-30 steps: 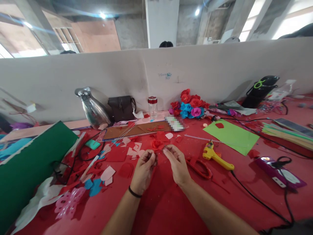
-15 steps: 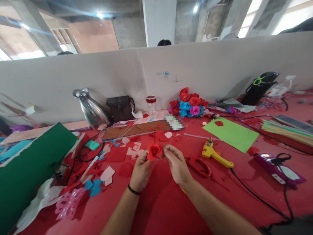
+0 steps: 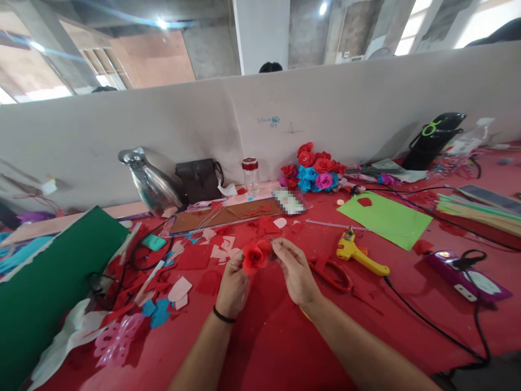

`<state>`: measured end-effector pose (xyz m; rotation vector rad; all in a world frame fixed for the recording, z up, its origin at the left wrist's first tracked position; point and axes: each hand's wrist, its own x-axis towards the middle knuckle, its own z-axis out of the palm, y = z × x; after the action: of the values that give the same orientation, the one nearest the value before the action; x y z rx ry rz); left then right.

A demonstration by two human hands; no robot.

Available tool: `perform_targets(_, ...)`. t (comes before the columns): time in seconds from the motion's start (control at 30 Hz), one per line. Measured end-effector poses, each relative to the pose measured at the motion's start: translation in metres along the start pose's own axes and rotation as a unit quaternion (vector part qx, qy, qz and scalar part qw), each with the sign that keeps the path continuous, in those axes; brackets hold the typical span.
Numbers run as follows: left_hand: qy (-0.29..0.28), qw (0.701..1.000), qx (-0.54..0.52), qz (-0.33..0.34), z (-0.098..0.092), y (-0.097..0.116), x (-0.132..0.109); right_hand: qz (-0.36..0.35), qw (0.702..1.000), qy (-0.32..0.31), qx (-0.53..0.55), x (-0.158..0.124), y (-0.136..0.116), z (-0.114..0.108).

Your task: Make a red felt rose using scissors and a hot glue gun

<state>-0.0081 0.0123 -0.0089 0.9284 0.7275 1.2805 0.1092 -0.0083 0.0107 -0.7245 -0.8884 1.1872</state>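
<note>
Over the red table (littered, pale partition behind), left hand and right hand pinch a red rose.

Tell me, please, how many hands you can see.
2: the left hand holds the red flower; the right hand is just beside it. Others may be hidden behind the partition.

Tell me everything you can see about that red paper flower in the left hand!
The red, rose-shaped flower, seemingly paper, has rounded, overlapping petals around a darker, curled centre. It faces the camera, held up over the red table. The left hand holds its left side; the right hand is by its right edge, touching or not I can't tell.
</note>
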Motion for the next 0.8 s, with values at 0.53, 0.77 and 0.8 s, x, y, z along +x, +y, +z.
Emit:
perform_targets(0.53, 0.054, 0.997, -0.062, -0.005, -0.001, 0.0, 0.003, 0.083, 0.994, 0.058, -0.044, 0.003, 0.007, -0.002)
perform_targets(0.77, 0.166, 0.98, -0.037, 0.105, -0.016, 0.004, 0.014, 0.129, 0.986, 0.049, -0.091, 0.003, 0.008, 0.0)
perform_targets(0.8, 0.187, 0.974, -0.039, 0.118, -0.02, 0.003, 0.016, 0.133, 0.985, 0.046, -0.098, 0.003, 0.009, 0.0)
